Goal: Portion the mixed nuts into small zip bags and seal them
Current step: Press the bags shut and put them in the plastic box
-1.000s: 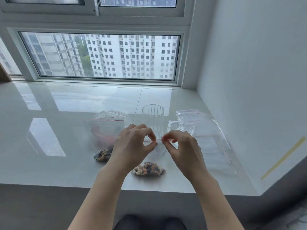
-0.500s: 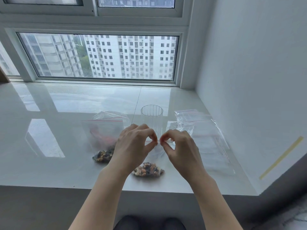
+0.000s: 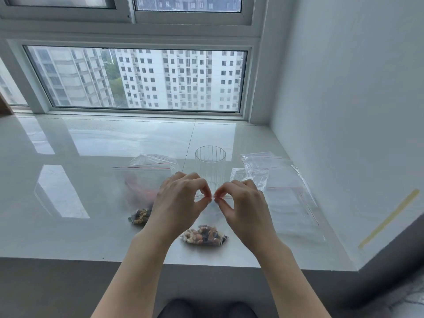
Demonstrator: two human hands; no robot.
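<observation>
Left hand: left hand (image 3: 181,200) was raised over the glossy white stone sill (image 3: 80,203), thumb and forefinger pinching the red zip strip of the small clear zip bag with mixed nuts in its bottom (image 3: 204,235); other fingers curled.
Right hand: right hand (image 3: 243,203) pinched the same red strip just beside the left hand's fingertips, tips nearly touching; remaining fingers curled.
Held bag: top edge stretched between the two pinches, nuts hanging low below and between the hands, bottom at or near the sill; contact was hard to tell.
Second nut bag: larger clear zip bag with red strip and a few nuts in the bottom corner (image 3: 142,187) stood just left of the left hand, partly behind it.
Glass: clear ribbed drinking glass (image 3: 210,166) stood upright beyond the hands, between them, looked empty.
Spare bags: pile of flat empty clear zip bags with red strips (image 3: 286,191) lay right of the right hand, reaching toward the white wall (image 3: 355,111).
Tape: strip of yellowish tape (image 3: 390,219) was stuck on the wall, well right of the right hand.
Window: white-framed window (image 3: 137,79) was far beyond both hands, showing apartment blocks.
Seal state: could not tell if the strip was fully closed.
</observation>
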